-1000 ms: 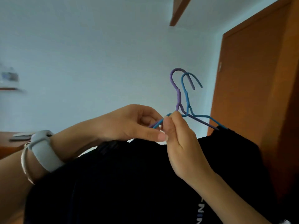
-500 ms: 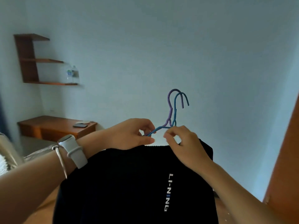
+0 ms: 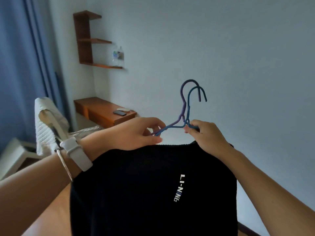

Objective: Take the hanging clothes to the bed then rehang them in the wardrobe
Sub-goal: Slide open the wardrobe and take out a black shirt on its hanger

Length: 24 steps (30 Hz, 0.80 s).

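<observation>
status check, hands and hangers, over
Left hand pinches the hangers at their left arms; right hand pinches their right side. Black shirt hangs below them. No wardrobe in view.

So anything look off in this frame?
Only this: purple hanger and blue hanger are doubled up above one visible black LI-NING shirt, left hand and right hand pinching their arms. A second garment behind can't be seen.

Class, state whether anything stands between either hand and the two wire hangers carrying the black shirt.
Nothing visible does: the left hand and the right hand each pinch the wire hangers directly, just above the black shirt.
</observation>
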{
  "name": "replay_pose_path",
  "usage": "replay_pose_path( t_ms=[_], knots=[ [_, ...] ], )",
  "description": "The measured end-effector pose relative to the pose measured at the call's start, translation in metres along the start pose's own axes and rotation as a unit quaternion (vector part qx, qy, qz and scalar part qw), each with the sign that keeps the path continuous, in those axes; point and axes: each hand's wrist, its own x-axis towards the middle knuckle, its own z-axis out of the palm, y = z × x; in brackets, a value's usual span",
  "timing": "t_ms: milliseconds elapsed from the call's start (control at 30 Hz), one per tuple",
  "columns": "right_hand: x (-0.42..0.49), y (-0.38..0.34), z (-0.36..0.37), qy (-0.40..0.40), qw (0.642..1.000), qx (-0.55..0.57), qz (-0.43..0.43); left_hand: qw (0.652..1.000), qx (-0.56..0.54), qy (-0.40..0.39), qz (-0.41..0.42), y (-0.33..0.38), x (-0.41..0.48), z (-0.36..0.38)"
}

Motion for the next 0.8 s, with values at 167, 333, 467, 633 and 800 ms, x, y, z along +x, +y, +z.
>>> replay_pose_path(
  t_ms=[167,333,467,633,800],
  knots=[
    [0.062,-0.003,0.046,0.009,0.998,0.000,-0.056,0.996,0.035,0.058,-0.052,-0.046,0.006,-0.008],
    [0.111,-0.029,0.105,0.001,0.990,0.011,-0.140,0.962,0.132,0.188,-0.148,-0.104,-0.015,-0.002],
    [0.161,-0.046,0.161,-0.048,0.985,0.054,-0.154,0.894,0.237,0.265,-0.273,-0.161,-0.027,0.009],
    [0.243,-0.102,0.227,-0.092,0.970,0.131,-0.186,0.830,0.301,0.373,-0.285,-0.251,-0.023,-0.034],
    [0.306,-0.162,0.294,-0.141,0.942,0.195,-0.233,0.776,0.324,0.426,-0.334,-0.308,-0.039,-0.086]
  ],
)
